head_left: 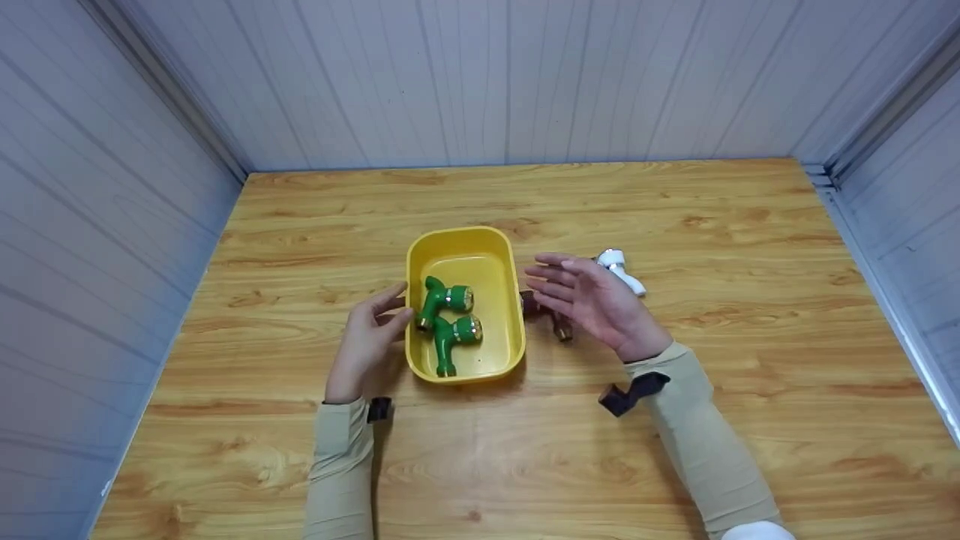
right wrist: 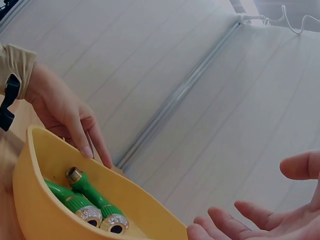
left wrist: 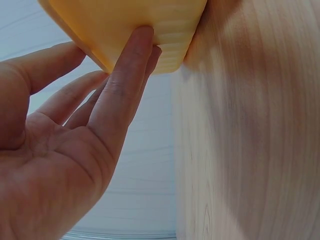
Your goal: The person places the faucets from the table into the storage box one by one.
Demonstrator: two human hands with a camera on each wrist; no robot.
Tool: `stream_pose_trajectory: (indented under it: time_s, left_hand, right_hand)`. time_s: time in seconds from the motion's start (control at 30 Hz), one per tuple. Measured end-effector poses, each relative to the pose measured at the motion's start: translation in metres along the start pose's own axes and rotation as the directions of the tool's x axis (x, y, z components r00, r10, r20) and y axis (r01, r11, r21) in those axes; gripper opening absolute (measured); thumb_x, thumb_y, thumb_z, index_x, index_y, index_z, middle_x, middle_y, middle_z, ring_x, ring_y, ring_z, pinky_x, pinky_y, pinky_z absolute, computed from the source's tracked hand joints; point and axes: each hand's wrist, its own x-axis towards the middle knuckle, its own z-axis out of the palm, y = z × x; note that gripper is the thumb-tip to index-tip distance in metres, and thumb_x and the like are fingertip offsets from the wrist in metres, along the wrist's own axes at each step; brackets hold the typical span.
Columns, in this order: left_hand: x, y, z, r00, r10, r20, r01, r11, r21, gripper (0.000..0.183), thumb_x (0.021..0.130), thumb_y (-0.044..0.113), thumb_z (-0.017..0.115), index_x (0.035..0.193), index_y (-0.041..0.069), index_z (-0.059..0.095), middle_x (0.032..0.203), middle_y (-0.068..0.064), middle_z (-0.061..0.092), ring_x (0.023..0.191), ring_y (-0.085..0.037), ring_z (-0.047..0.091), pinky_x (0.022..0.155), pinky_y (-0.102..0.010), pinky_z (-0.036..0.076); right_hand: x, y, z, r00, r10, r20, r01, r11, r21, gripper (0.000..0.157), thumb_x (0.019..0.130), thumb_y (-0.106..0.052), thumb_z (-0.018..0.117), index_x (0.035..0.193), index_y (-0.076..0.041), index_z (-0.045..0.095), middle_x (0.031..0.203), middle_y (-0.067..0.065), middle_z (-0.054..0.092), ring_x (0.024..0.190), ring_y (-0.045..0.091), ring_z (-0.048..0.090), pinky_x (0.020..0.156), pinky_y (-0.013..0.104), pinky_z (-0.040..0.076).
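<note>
Two green taps (head_left: 456, 332) lie inside a yellow plastic bin (head_left: 517, 330), toward its left and near side; the right wrist view shows their metal-ended green bodies (right wrist: 90, 195). My left hand (head_left: 369, 330) is at the bin's left wall, extended fingers (left wrist: 117, 82) against the outside and thumb by the rim. To the right of the bin, my right hand (head_left: 592, 304) is raised with fingers loosely extended and nothing in it. Partly hidden under that hand is a dark brown tap (head_left: 562, 328). A white tap (head_left: 626, 274) lies just behind it, partly covered.
The wood-grain table (head_left: 300, 247) carries the bin and the loose taps. Pale panel walls (head_left: 465, 82) enclose its back and both sides. A dark strap with a small block (head_left: 634, 394) is on the right wrist, another (head_left: 379, 409) on the left.
</note>
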Motion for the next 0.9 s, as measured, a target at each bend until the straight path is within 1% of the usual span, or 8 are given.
stream_pose_trajectory:
  time_s: [0.13, 0.3, 0.53, 0.6, 0.67, 0.77, 0.9]
  left_hand:
    - [-0.001, 0.001, 0.0, 1.0, -0.022, -0.004, 0.021, 0.999, -0.041, 0.049, 0.095, 0.008, 0.06, 0.141, 0.003, 0.046, 0.127, -0.025, 0.055, 0.106, -0.036, 0.06, 0.083, -0.035, 0.055]
    - [0.0, 0.001, 0.0, 1.0, -0.028, -0.012, 0.028, 0.998, -0.052, 0.048, 0.094, 0.007, 0.06, 0.141, 0.004, 0.046, 0.127, -0.025, 0.055, 0.107, -0.036, 0.06, 0.082, -0.034, 0.055]
    - [0.0, 0.0, 0.002, 0.999, -0.04, -0.01, 0.04, 0.998, -0.058, 0.049, 0.094, 0.007, 0.06, 0.141, 0.005, 0.046, 0.126, -0.023, 0.056, 0.105, -0.034, 0.059, 0.082, -0.034, 0.055]
    - [0.0, 0.001, 0.001, 1.0, -0.027, -0.011, 0.027, 0.998, -0.048, 0.048, 0.094, 0.006, 0.06, 0.141, 0.004, 0.047, 0.125, -0.024, 0.056, 0.105, -0.035, 0.06, 0.081, -0.034, 0.055]
    - [-0.001, 0.001, 0.001, 1.0, -0.015, -0.011, 0.014, 0.999, -0.038, 0.048, 0.094, 0.006, 0.06, 0.141, 0.003, 0.047, 0.125, -0.025, 0.056, 0.104, -0.035, 0.061, 0.081, -0.035, 0.056]
    - [-0.001, 0.001, 0.001, 1.0, 0.004, -0.006, -0.004, 1.0, -0.011, 0.048, 0.095, 0.007, 0.06, 0.141, 0.003, 0.046, 0.125, -0.025, 0.056, 0.104, -0.036, 0.061, 0.08, -0.035, 0.056]
    - [0.0, 0.0, 0.0, 1.0, -0.01, -0.003, 0.01, 1.0, -0.02, 0.048, 0.095, 0.009, 0.06, 0.141, 0.005, 0.047, 0.126, -0.024, 0.056, 0.105, -0.035, 0.061, 0.082, -0.035, 0.055]
  right_hand:
    - [-0.003, -0.001, -0.007, 1.0, -0.01, -0.024, 0.01, 1.0, 0.008, 0.047, 0.102, -0.016, 0.035, 0.141, 0.01, 0.031, 0.145, 0.031, 0.032, 0.131, 0.038, 0.038, 0.111, 0.046, 0.028]
    - [-0.006, -0.003, -0.016, 0.999, -0.021, -0.04, 0.021, 1.0, -0.014, 0.049, 0.103, -0.017, 0.034, 0.142, 0.011, 0.029, 0.146, 0.029, 0.032, 0.131, 0.038, 0.038, 0.111, 0.047, 0.028]
    - [-0.015, -0.008, -0.032, 0.996, -0.047, -0.073, 0.046, 0.999, -0.006, 0.047, 0.104, -0.017, 0.033, 0.141, 0.011, 0.03, 0.147, 0.033, 0.025, 0.136, 0.045, 0.026, 0.112, 0.05, 0.025]
    - [-0.017, -0.01, -0.038, 0.994, -0.055, -0.094, 0.055, 0.998, -0.002, 0.045, 0.104, -0.017, 0.035, 0.14, 0.01, 0.032, 0.147, 0.033, 0.025, 0.135, 0.045, 0.026, 0.111, 0.05, 0.026]
    - [-0.02, -0.014, -0.043, 0.993, -0.061, -0.104, 0.061, 0.998, -0.001, 0.045, 0.104, -0.018, 0.035, 0.139, 0.009, 0.032, 0.147, 0.032, 0.025, 0.136, 0.045, 0.025, 0.112, 0.049, 0.026]
    - [-0.024, -0.018, -0.051, 0.991, -0.072, -0.109, 0.073, 0.997, 0.001, 0.048, 0.104, -0.019, 0.036, 0.142, 0.009, 0.028, 0.148, 0.031, 0.023, 0.137, 0.044, 0.023, 0.113, 0.049, 0.023]
    - [-0.029, -0.023, -0.06, 0.992, -0.077, -0.101, 0.078, 0.997, 0.01, 0.051, 0.105, -0.02, 0.035, 0.145, 0.009, 0.023, 0.151, 0.03, 0.019, 0.138, 0.043, 0.019, 0.114, 0.05, 0.019]
